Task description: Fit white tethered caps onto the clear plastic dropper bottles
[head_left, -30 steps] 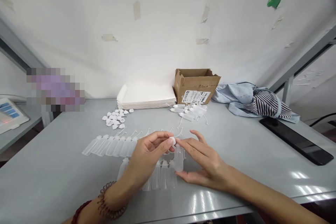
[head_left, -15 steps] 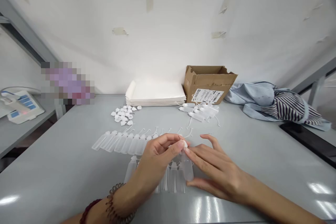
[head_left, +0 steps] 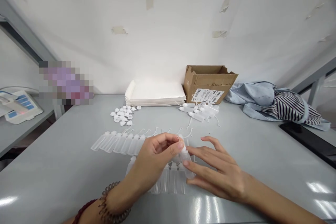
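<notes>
A small translucent squeeze bottle (head_left: 188, 170) is tilted slightly between my two hands. My right hand (head_left: 223, 171) grips its body between thumb and fingers, with the index fingertip on its upper side. My left hand (head_left: 160, 154) is closed in a pinch at the white cap (head_left: 184, 150) on the bottle's top; part of the cap is hidden by the thumb and fingers. Behind my left hand lies a row of similar bottles (head_left: 119, 143) with thin strap-like tails. A nearer row of bottles (head_left: 173, 178) lies below my hands, partly covered by the left forearm.
Loose white caps (head_left: 122, 113) lie in a pile at the back left. More bottles (head_left: 206, 112) are heaped before a cardboard box (head_left: 207, 84). A stack of white sheets (head_left: 156, 94) stands beside it. At right are a blue striped cloth (head_left: 283, 105) and a black phone (head_left: 309, 143).
My right index fingertip has slid down from the cap onto the bottle's body. The bottle has tilted a little more, and the cap shows lower beside my left thumb.
</notes>
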A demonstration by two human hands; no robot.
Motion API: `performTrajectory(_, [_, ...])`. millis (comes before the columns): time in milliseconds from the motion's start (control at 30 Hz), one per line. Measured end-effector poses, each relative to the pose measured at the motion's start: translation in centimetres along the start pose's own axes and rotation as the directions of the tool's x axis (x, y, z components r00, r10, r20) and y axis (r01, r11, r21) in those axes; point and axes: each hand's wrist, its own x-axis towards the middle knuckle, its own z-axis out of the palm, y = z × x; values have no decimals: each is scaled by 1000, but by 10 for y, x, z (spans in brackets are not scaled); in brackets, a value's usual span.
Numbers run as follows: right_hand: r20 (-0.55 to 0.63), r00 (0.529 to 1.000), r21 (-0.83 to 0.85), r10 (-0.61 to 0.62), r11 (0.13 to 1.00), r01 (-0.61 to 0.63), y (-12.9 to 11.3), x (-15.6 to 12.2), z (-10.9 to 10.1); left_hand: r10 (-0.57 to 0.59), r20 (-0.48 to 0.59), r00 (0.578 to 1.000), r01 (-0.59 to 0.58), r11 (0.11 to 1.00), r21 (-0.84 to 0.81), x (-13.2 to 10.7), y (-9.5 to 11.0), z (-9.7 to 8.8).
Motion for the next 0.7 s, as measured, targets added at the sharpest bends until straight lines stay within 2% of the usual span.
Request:
performTrajectory(133, [-24, 1000, -69, -18, 997, 17, 1, 0, -2, -3, -63, 998, 6, 999, 40, 1, 3, -3])
performTrajectory(267, [-17, 999, -155, -44, 987, 41, 1, -1, -3, 4, -58, 998, -1, 999, 54, 2, 1, -5])
performTrajectory(367, [-25, 997, -129, -75, 989, 71, 1, -4, -2, 10, -64, 998, -8, 999, 39, 3, 0, -7])
performTrajectory(567, [-58, 998, -66, -9, 998, 5, 0, -6, 1, 0, -49, 999, -4, 997, -82, 3, 0, -9])
performTrajectory(700, [-76, 997, -99, -15, 995, 8, 1, -4, -1, -39, -19, 999, 37, 992, -121, 4, 4, -11])
